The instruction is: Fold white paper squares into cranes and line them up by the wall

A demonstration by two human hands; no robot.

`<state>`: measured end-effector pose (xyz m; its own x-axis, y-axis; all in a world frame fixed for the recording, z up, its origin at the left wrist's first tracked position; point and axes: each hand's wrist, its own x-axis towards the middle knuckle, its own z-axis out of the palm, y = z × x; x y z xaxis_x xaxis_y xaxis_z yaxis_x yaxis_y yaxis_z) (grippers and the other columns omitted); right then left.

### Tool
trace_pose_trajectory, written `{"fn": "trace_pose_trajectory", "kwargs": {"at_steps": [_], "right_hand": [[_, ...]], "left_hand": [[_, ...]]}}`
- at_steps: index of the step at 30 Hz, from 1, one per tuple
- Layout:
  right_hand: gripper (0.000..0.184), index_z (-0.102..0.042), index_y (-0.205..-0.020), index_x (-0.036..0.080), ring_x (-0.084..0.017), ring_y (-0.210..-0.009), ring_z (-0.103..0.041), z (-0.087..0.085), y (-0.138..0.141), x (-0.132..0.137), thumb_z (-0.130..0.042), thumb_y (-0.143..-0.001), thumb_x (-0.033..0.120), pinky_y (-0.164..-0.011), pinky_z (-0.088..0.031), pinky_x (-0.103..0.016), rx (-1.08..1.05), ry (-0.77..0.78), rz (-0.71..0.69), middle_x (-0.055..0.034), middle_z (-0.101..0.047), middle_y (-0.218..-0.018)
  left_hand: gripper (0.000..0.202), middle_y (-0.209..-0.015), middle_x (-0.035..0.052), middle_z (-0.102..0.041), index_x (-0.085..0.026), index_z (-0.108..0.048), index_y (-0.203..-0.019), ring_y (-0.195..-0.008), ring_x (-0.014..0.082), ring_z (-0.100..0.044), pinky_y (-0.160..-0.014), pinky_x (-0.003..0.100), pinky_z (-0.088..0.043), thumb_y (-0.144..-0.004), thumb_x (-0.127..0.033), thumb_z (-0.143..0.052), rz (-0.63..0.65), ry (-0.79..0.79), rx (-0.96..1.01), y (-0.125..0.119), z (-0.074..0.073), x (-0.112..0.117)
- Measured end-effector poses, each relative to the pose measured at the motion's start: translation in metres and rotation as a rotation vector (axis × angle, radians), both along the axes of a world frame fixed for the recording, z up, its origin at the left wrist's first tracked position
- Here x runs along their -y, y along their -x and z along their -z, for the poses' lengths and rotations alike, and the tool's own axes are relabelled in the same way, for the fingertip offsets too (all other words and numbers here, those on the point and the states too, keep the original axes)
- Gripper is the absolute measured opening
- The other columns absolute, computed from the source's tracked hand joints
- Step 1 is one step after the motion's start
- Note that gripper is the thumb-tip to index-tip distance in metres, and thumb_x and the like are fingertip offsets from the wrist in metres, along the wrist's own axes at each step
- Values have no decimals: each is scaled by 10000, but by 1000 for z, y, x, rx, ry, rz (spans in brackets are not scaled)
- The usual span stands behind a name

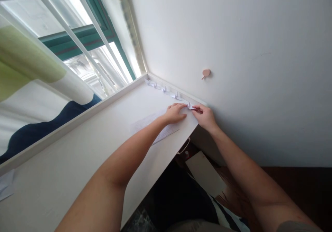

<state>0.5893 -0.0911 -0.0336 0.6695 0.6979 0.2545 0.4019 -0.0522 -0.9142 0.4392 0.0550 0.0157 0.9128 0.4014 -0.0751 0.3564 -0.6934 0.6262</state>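
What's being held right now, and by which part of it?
The right hand pinches a small folded white paper by its near end, between the fingertips. Whether the left hand grips anything cannot be told.

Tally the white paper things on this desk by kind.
Folded paper figures in the row along the wall: 4, far end blurred
Folded paper piece at the right hand: 1
Flat paper sheets: 2
Total: 7

A small folded white paper piece (191, 107) is pinched in the right hand (204, 117), beside a row of small white paper cranes (164, 90) standing along the wall edge of the desk (52, 176). A printed sheet (155, 124) lies flat under the left hand (175, 113).
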Motion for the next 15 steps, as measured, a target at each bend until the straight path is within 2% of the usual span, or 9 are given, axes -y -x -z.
{"fn": "trace_pose_trajectory", "kwargs": {"at_steps": [3, 6, 11, 15], "right_hand": [[358, -826, -1107, 170, -338, -1056, -831, 6, 5, -4, -681, -813, 314, -1046, -634, -539, 27, 8, 41, -157, -868, -1123], [417, -822, -1184, 156, -367, -1134, -817, 8, 10, -9, -654, -820, 268, -1094, -617, -572, 86, 27, 104, -179, -859, -1190], [511, -796, -1294, 162, -383, -1234, -780, 7, 15, -18, -667, -807, 243, -1184, -568, -586, 190, 72, 127, -192, -830, -1316], [600, -713, -1418, 153, -345, -1175, -792, 9, 21, -16, -609, -830, 210, -1145, -597, -557, 215, 15, 205, -192, -827, -1310]], "left_hand": [[668, -1713, 142, -537, -263, -631, -1579, -1626, 429, -404, -1347, 646, -304, -920, -330, -715, -8, -58, -21, -4, 2, -3], [667, -1664, 131, -555, -305, -634, -1576, -1584, 411, -438, -1321, 621, -354, -915, -340, -713, -42, -71, -1, -5, 4, -5], [617, -1627, 155, -600, -213, -661, -1557, -1540, 395, -486, -1329, 573, -366, -944, -278, -652, -90, -41, 80, -7, 5, -6], [599, -1691, 107, -587, -230, -675, -1533, -1582, 370, -464, -1347, 566, -351, -935, -221, -633, -82, -38, 109, -8, 5, -4]]}}
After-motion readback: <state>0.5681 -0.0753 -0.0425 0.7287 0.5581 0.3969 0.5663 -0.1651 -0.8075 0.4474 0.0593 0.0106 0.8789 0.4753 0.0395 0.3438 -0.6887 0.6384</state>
